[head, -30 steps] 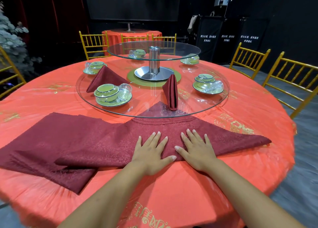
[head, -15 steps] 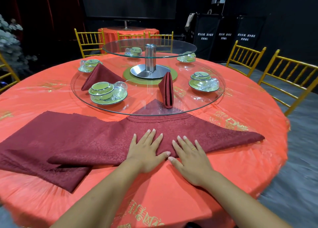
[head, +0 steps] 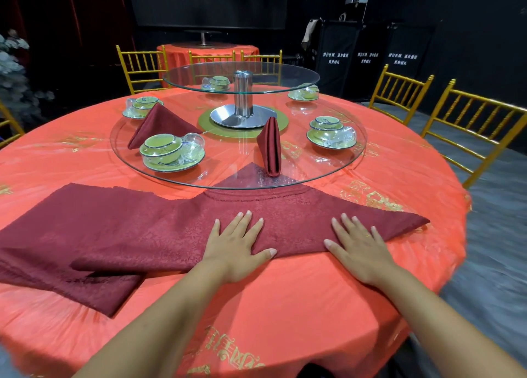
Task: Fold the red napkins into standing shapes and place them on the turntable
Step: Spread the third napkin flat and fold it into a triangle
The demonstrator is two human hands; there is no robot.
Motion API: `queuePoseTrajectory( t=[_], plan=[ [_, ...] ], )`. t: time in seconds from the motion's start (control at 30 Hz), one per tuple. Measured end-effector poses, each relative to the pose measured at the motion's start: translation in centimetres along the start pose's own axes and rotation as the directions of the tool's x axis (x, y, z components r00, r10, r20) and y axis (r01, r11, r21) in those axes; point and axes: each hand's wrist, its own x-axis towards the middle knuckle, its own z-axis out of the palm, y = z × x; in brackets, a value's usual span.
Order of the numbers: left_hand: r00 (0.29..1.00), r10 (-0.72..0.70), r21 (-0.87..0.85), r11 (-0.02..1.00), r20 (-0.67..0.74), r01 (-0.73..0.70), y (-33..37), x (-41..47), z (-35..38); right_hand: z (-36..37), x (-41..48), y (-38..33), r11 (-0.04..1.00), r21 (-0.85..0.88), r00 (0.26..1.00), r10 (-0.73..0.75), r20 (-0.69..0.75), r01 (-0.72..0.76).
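Note:
A dark red napkin (head: 288,220), folded into a wide triangle, lies flat on the orange tablecloth, its far tip under the glass turntable's (head: 328,175) near rim. My left hand (head: 236,246) presses flat on its near edge at the middle, fingers spread. My right hand (head: 356,246) lies flat on its right wing, straddling the near edge. A stack of flat red napkins (head: 71,235) lies to the left, partly under the triangle. Two folded napkins stand on the turntable: a narrow upright one (head: 271,146) near the front, a cone-like one (head: 162,123) at the left.
Several green cup-and-saucer sets (head: 168,152) sit on the lower turntable, and a smaller upper glass tier (head: 285,72) rides on a steel post (head: 242,95). Gold chairs (head: 470,126) ring the round table (head: 285,306), whose edge falls away at the right.
My right hand has slid to the right along the napkin's near edge, away from my left hand. The left hand has stayed at the middle. The view has shifted slightly.

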Motion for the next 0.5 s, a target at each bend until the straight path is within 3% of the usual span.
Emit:
queuePoseTrajectory(
  t=[0.2,0.33,0.4,0.5],
  plan=[
    [1.000,-0.003,-0.001,1.000,-0.005,0.003,0.0,-0.1,0.0,-0.9,0.4,4.6,0.984,-0.013,0.984,0.178,0.012,-0.178],
    [1.000,-0.003,0.004,1.000,-0.004,0.003,0.0,-0.1,0.0,-1.6,0.3,3.4,0.965,0.025,0.966,0.259,0.026,-0.259],
    [1.000,-0.001,0.002,1.000,-0.007,0.001,-0.1,-0.1,0.0,-1.9,0.4,1.0,0.977,0.040,0.977,0.212,-0.014,-0.212],
    [1.000,-0.002,-0.001,1.000,-0.012,0.002,-0.1,-0.1,0.1,-1.9,0.3,-3.8,0.997,0.079,0.993,0.025,-0.118,-0.016]
  ],
)
